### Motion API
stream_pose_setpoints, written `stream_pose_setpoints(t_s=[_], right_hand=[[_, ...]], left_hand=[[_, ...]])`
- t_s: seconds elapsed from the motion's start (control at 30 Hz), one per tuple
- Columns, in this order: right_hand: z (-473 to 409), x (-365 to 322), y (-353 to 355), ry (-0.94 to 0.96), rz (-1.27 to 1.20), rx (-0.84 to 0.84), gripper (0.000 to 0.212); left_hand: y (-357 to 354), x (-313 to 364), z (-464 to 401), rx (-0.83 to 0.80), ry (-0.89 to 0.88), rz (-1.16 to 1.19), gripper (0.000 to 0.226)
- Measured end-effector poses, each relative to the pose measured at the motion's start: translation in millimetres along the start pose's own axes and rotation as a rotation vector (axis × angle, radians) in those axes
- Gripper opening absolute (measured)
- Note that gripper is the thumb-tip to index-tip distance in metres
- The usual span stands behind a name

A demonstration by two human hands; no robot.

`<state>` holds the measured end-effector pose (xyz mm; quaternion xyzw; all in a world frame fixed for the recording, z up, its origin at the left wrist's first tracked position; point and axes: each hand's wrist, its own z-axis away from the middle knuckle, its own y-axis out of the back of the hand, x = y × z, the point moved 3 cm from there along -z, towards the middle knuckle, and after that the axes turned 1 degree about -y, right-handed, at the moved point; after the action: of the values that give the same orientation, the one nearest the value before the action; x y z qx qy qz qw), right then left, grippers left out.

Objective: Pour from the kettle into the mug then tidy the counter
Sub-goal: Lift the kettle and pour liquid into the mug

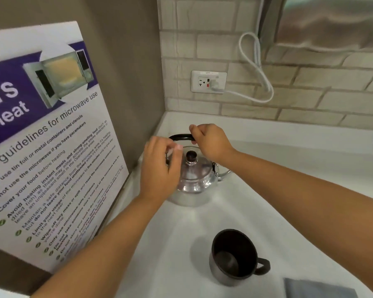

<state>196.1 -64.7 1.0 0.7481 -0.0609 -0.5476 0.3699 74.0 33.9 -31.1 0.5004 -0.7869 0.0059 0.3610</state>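
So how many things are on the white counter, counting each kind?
Kettle: 1
Mug: 1
Cloth: 1
Total: 3

even, bright overhead light; white worktop (pixel 289 179) glares near centre, soft shadows beneath kettle (pixel 194 177) and mug (pixel 233 257). wide-angle bending at frame edges; slightly soft focus.
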Motion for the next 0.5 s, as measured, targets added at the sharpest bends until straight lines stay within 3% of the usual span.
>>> stream_pose_setpoints(t_s=[0.07, 0.23, 0.5], right_hand=[[4.1, -10.1, 8.1, 0.049, -0.013, 0.011, 0.046], [17.3, -43.6, 24.2, 0.198, -0.059, 0.033, 0.047], [52.2, -67.0, 36.6, 0.224, -0.171, 0.054, 0.038]], left_hand=[[2.2, 3.4, -14.1, 0.116, 0.111, 0.05, 0.014], [-1.5, 7.7, -32.3, 0.096, 0.444, 0.258, 0.036], [24.4, 20.0, -43.9, 0.182, 0.628, 0.386, 0.058]])
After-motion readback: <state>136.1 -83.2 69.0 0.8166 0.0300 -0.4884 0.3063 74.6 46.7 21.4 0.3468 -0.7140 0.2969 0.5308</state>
